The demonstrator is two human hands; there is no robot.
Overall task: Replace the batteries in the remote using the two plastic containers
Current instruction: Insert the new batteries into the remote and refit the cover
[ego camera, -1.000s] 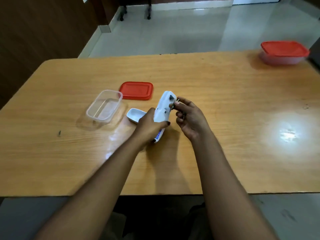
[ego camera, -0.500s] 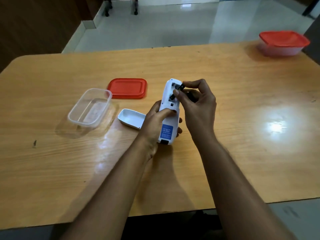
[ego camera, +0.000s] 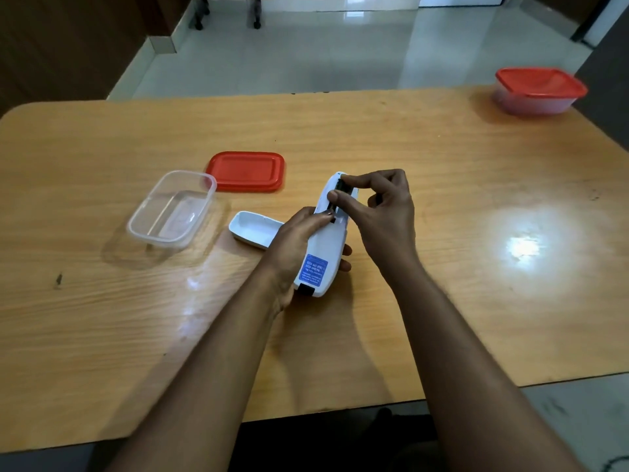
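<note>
Left hand [ego camera: 292, 243] grips the remote [ego camera: 325, 247]; right hand [ego camera: 381, 212] pinches a battery [ego camera: 340, 195] at its open compartment. An angled pinch could let it slip onto the tabletop [ego camera: 442, 199].

white remote [ego camera: 323, 247] back-up, clear container [ego camera: 172, 208] open

I'm at a wooden table [ego camera: 442, 199], light orange grain, rounded corners, glossy top with a bright light glare [ego camera: 522, 248] on my right. Past the far edge: pale tiled floor [ego camera: 323, 52], shiny, reflecting light. Dark wood-panel wall [ego camera: 68, 42] on the left. Chair legs [ego camera: 226, 15] on casters at the top. White door or panel [ego camera: 459, 0] at the far end.
</note>
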